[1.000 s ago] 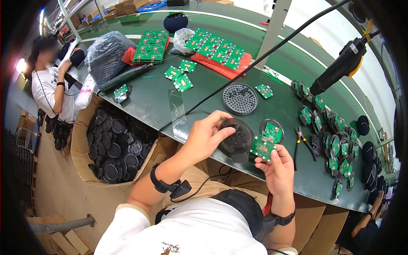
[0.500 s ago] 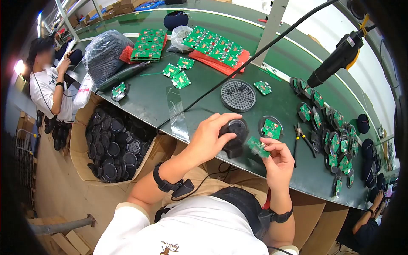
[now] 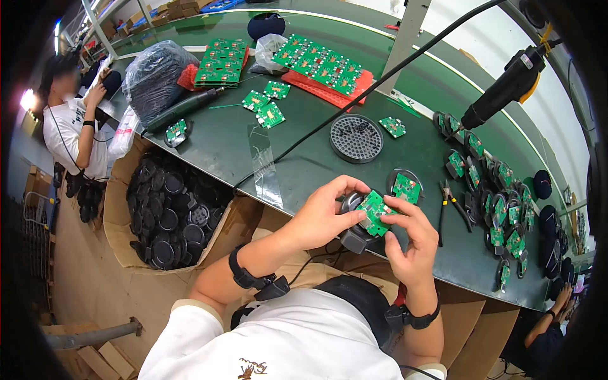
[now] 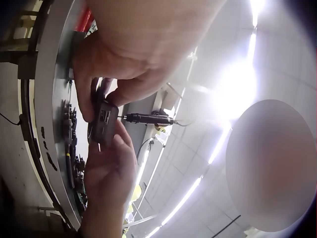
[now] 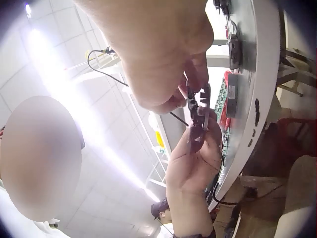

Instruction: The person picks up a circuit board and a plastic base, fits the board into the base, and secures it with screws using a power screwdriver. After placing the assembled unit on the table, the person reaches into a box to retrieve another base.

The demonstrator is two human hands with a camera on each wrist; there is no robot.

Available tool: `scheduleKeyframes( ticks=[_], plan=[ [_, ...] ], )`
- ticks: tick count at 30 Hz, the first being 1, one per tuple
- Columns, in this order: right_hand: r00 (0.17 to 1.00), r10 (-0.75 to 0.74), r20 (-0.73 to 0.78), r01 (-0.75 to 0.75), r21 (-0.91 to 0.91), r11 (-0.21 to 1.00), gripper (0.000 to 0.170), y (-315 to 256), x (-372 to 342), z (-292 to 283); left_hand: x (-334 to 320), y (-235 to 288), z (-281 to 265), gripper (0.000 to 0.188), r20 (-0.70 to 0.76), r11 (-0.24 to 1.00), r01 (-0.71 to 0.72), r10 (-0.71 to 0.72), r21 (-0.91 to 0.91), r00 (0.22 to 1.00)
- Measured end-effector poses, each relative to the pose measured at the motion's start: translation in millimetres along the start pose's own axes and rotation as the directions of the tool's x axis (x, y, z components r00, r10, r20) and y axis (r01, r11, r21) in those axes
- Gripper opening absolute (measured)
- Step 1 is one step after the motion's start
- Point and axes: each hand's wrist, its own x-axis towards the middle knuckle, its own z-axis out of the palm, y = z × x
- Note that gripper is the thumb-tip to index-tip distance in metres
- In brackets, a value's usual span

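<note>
Both hands are together over one piece of work, held just above the near edge of the surface [image 3: 215, 136]. The left hand [image 3: 320, 218] is clamped around a black housing [image 3: 356, 240], while the right hand [image 3: 413, 237] grips the edge of a green circuit board [image 3: 373, 214] lying over that housing. This looks like a board being fitted; whether it is fully seated or fastened, I cannot tell.

Much seems done: a crowd of board-bearing housings [image 3: 503, 209] stands at the right, and another housing with a board [image 3: 405, 185] lies just beyond the fingers. Plenty seems left too, with loose boards [image 3: 270, 115] and a stack of board panels [image 3: 221, 62] on the far side. The electric screwdriver [image 3: 506, 88] hangs unheld, so any screwing of this unit is probably yet to come.

As for containers, an open cardboard box [image 3: 117, 209] below the surface's left edge is heaped with black parts [image 3: 171, 218], and a round dish [image 3: 361, 149] holds small dark bits, too tiny to identify
</note>
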Motion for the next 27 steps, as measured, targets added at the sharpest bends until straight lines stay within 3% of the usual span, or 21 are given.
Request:
scheduleKeyframes(
  ticks=[3, 5, 6, 9, 12, 20, 24, 27],
  plan=[
    [0.999, -0.028, -0.030, 0.026, -0.096, 0.995, 0.024, -1.8, -0.1, 4.2, -2.2, 1.6, 5.0, 0.053, 0.015, 0.999, -0.036, 0.037, -0.027, 0.999],
    [0.998, -0.035, -0.052, 0.027, -0.145, 0.989, 0.023, 0.8, -1.3, 5.4, -9.2, 7.2, 9.2, 0.070, 0.098, 0.993, -0.110, 0.114, -0.040, 0.989],
    [0.998, -0.041, -0.053, 0.032, -0.163, 0.986, 0.024, 2.2, -1.9, 5.0, -11.8, 10.0, 10.3, 0.070, 0.098, 0.993, -0.108, 0.112, -0.040, 0.989],
    [0.997, -0.021, -0.081, 0.007, -0.169, 0.986, 0.025, -1.6, -0.7, 3.9, -15.9, 12.1, 10.2, 0.096, 0.162, 0.995, -0.041, 0.055, -0.087, 0.985],
    [0.988, 0.017, -0.153, -0.038, -0.139, 0.990, 0.027, -2.6, 1.1, 3.7, -18.4, 15.9, 11.7, 0.095, 0.176, 0.993, -0.048, 0.067, -0.110, 0.982],
    [0.984, -0.143, -0.109, 0.117, -0.220, 0.968, 0.025, -7.6, 4.2, 2.9, -22.3, 19.1, 15.7, 0.098, 0.177, 0.987, -0.021, 0.049, -0.160, 0.983],
    [0.990, -0.124, -0.070, 0.104, -0.236, 0.966, 0.023, -8.0, 4.8, 1.5, -28.2, 23.3, 13.8, 0.097, 0.215, 0.983, -0.035, 0.075, -0.182, 0.974],
    [0.996, 0.085, -0.011, -0.086, -0.077, 0.993, 0.018, -4.2, 2.7, -2.9, -29.1, 24.8, 13.8, 0.081, 0.173, 0.992, -0.034, 0.055, -0.126, 0.983]
  ],
)
